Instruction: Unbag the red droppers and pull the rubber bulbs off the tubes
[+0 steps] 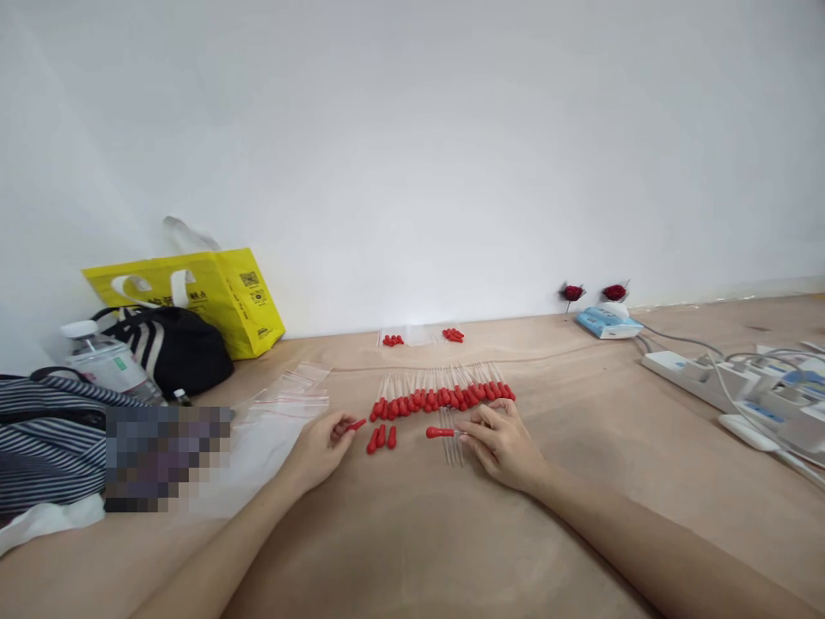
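Observation:
My left hand (pixel 322 443) pinches a small red rubber bulb (pixel 357 425), whose end sticks out to the right of the fingers. Between the thumb and fingers of my right hand (pixel 506 440) is a glass dropper (pixel 439 432), lying sideways with a red bulb on its left end. Under and beside it, several bare glass tubes (pixel 451 457) lie on the table, partly hidden by the right hand. Three loose red bulbs (pixel 381 438) rest between my hands. Just beyond, a row of droppers (pixel 444 399) lies with red bulbs facing me and thin glass stems pointing away.
Small clear bags (pixel 422 335) with red bulbs lie near the wall. Plastic zip bags (pixel 284 413), a yellow bag (pixel 254 301), a black bag (pixel 186 348) and a bottle (pixel 109 361) are left. Power strips (pixel 696 376), cables and a blue tissue pack (pixel 606 323) occupy the right.

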{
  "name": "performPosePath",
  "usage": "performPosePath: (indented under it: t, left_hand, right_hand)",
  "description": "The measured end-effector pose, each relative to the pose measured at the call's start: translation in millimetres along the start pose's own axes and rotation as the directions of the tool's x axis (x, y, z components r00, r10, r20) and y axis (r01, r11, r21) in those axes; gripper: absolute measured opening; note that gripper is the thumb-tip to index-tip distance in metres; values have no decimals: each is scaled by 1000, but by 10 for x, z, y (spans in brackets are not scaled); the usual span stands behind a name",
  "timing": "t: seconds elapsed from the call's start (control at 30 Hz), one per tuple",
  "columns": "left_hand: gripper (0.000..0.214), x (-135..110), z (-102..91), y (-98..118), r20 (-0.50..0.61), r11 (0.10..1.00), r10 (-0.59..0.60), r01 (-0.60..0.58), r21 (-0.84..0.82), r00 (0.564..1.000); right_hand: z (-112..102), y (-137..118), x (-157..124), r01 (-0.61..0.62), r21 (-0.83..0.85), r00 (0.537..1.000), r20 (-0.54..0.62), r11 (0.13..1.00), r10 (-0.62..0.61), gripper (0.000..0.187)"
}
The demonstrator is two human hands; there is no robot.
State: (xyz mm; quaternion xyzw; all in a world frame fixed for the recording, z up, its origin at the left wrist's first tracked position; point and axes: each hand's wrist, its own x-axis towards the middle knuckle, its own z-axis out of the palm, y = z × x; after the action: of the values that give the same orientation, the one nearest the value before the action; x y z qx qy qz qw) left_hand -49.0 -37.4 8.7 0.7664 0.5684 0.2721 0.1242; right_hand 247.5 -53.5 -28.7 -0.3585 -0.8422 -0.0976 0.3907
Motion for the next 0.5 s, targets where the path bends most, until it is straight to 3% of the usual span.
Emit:
performPosePath:
  t: [0.13, 0.3, 0.4, 0.5]
  left_hand:
    - [22, -67, 99, 87, 19, 987, -94, 96, -133, 995]
    - [32, -67, 102, 74, -60, 943, -205, 181, -280, 977]
    - [32, -47, 101, 41, -65, 947, -203, 179, -266, 977]
    - [29, -55, 119, 67, -162, 985, -124, 103, -137, 979]
  right_hand:
    - [13, 3, -7, -2, 4, 1000, 14, 1000, 2, 20]
    - [36, 2, 2, -12, 2, 998, 69, 1000, 12, 20]
    - [30, 2, 7, -23, 19, 996, 88, 1000, 21, 18]
    - [21, -11, 15, -38, 39, 995, 94, 999, 34, 18]
